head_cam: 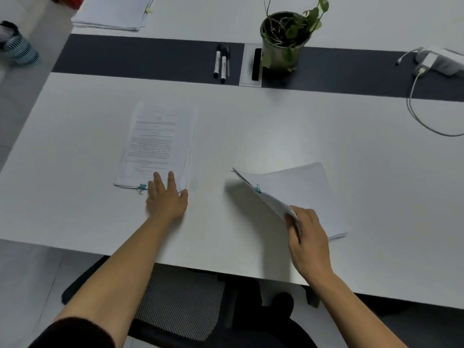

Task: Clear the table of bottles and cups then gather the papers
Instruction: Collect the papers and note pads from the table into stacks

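Papers (281,189) pinched in right fingers (293,226); left fingers (158,180) flat on stack (155,144).

Dark strip (140,56) runs left to right. On it: potted plant (283,41), upright; white-framed hatch (251,64) just left of the pot; markers (222,62) side by side, left of the hatch. White charger (426,62) with looping cable (411,106) far right. Mesh-seat chair (180,310) at near side. Striped bin (18,50) on floor, far left

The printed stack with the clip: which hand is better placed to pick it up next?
Left. The left hand rests flat on the near edge of the printed stack, while the right hand is busy gripping the other clipped papers.
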Available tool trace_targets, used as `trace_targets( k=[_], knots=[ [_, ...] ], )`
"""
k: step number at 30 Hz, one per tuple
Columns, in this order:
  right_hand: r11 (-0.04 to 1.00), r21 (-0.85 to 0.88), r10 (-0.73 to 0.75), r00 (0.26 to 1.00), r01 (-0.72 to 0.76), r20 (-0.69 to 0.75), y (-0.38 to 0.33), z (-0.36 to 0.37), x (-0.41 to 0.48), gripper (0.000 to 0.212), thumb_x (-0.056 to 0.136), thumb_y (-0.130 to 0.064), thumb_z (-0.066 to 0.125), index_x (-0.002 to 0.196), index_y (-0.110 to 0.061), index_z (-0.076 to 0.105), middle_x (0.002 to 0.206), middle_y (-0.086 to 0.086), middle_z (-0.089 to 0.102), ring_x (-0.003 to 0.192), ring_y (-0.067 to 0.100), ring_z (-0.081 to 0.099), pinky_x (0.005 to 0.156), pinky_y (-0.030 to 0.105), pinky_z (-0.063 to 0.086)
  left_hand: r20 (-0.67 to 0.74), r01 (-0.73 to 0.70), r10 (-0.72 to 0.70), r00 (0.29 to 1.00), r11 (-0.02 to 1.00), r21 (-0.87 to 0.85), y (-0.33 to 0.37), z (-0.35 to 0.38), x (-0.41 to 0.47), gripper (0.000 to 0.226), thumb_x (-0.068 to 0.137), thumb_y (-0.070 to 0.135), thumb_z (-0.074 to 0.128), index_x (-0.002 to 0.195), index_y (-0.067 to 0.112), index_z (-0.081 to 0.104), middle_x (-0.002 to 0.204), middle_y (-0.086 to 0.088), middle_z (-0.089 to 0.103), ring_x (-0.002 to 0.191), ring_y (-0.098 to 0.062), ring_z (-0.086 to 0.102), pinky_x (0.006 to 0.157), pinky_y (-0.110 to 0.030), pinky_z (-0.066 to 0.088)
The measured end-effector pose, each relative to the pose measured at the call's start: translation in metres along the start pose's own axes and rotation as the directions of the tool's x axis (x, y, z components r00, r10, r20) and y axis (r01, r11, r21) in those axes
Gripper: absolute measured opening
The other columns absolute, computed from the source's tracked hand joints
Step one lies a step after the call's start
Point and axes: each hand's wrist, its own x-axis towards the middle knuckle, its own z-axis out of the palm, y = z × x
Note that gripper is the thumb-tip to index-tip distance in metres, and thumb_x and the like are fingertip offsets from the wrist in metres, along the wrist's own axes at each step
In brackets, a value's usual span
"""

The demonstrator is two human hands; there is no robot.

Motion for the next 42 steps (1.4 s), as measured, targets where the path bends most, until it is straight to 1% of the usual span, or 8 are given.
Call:
trace_targets(
  k=[8, 15, 20, 23, 27, 34, 38, 42],
  knots=[
    [0.997, 0.073, 0.006, 0.99, 0.005, -0.141, -0.021, -0.002, 0.04, 0.034, 0.099, -0.03, 0.04, 0.125, -0.024, 0.062, 0.105, -0.016, 0.062, 0.092, 0.005, 0.055, 0.077, 0.017, 0.037, 0.136, -0.145, 0.128, 0.982, 0.981, 0.125, 0.012, 0.041, -0.017, 0.076, 0.094, 0.071, 0.007, 0.153, 0.033, -0.021, 0.159, -0.006, -0.033, 0.147, -0.036, -0.026, 0.116, -0.06, -0.004],
    [0.974, 0.152, -0.116, 0.946, 0.168, -0.304, -0.065, -0.029, 0.064, 0.035, 0.099, -0.015, 0.045, 0.126, -0.035, 0.055, 0.087, -0.018, 0.059, 0.07, 0.002, 0.052, 0.068, 0.002, 0.034, 0.05, -0.31, 0.306, 0.951, 0.933, 0.185, -0.062, 0.059, -0.072, 0.05, 0.106, 0.044, 0.023, 0.155, 0.043, 0.013, 0.163, -0.009, -0.02, 0.15, -0.029, -0.019, 0.121, -0.051, -0.007],
    [0.934, 0.255, -0.171, 0.941, 0.249, -0.293, -0.081, -0.043, 0.064, 0.027, 0.103, -0.011, 0.048, 0.123, -0.023, 0.061, 0.092, -0.043, 0.056, 0.076, -0.014, 0.053, 0.07, 0.002, 0.035, -0.227, 0.105, -0.146, 0.963, 0.978, -0.182, -0.068, 0.047, -0.065, 0.063, 0.099, 0.008, 0.044, 0.153, 0.037, 0.029, 0.165, -0.012, -0.008, 0.151, -0.03, -0.003, 0.12, -0.051, 0.005],
    [0.919, 0.342, -0.097, 0.953, 0.197, -0.288, -0.085, -0.047, 0.068, 0.012, 0.103, -0.019, 0.05, 0.102, -0.017, 0.061, 0.075, -0.027, 0.055, 0.067, -0.005, 0.048, 0.063, 0.008, 0.034, -0.149, 0.336, -0.545, 0.825, 0.686, -0.646, -0.035, 0.043, -0.078, 0.068, 0.098, 0.042, 0.052, 0.156, 0.023, 0.022, 0.164, -0.013, -0.001, 0.15, -0.032, 0.004, 0.118, -0.054, 0.008],
    [0.93, 0.365, 0.032, 0.987, 0.028, -0.156, -0.074, -0.037, 0.074, 0.018, 0.102, -0.035, 0.052, 0.098, -0.019, 0.059, 0.082, -0.009, 0.062, 0.071, -0.001, 0.053, 0.065, 0.015, 0.042, 0.165, 0.497, -0.624, 0.764, 0.406, -0.767, 0.008, 0.064, -0.09, 0.143, 0.058, 0.087, 0.063, 0.156, 0.018, -0.015, 0.162, -0.014, -0.021, 0.15, -0.029, -0.019, 0.117, -0.059, -0.003],
    [0.843, 0.1, 0.457, 0.8, -0.529, 0.388, 0.002, -0.006, 0.076, 0.094, 0.087, -0.049, 0.069, 0.156, -0.017, 0.014, 0.131, 0.0, 0.057, 0.12, 0.024, 0.056, 0.105, 0.042, 0.044, 0.179, 0.498, -0.543, 0.821, 0.525, -0.69, 0.015, 0.088, -0.098, 0.142, 0.06, 0.069, 0.08, 0.156, 0.02, -0.012, 0.157, -0.018, -0.033, 0.145, -0.032, -0.032, 0.117, -0.061, 0.005],
    [0.867, -0.133, 0.494, 0.796, -0.48, 0.35, 0.026, 0.02, 0.045, 0.063, 0.084, -0.02, 0.071, 0.136, -0.006, 0.039, 0.13, 0.013, 0.057, 0.106, 0.03, 0.056, 0.092, 0.04, 0.049, 0.046, 0.379, -0.455, 0.89, 0.677, -0.632, -0.01, 0.102, -0.113, 0.13, 0.065, 0.064, 0.08, 0.158, 0.026, -0.003, 0.162, -0.013, -0.024, 0.149, -0.028, -0.023, 0.117, -0.06, 0.006],
    [0.891, -0.052, 0.443, 0.842, -0.45, 0.308, 0.032, 0.032, 0.03, 0.06, 0.088, -0.01, 0.061, 0.144, -0.014, 0.04, 0.128, 0.011, 0.061, 0.107, 0.029, 0.06, 0.085, 0.036, 0.048, 0.02, 0.31, -0.379, 0.925, 0.722, -0.619, -0.031, 0.104, -0.12, 0.124, 0.067, 0.055, 0.084, 0.157, 0.036, 0.0, 0.161, -0.01, -0.025, 0.148, -0.026, -0.022, 0.117, -0.061, 0.003]
  ],
)
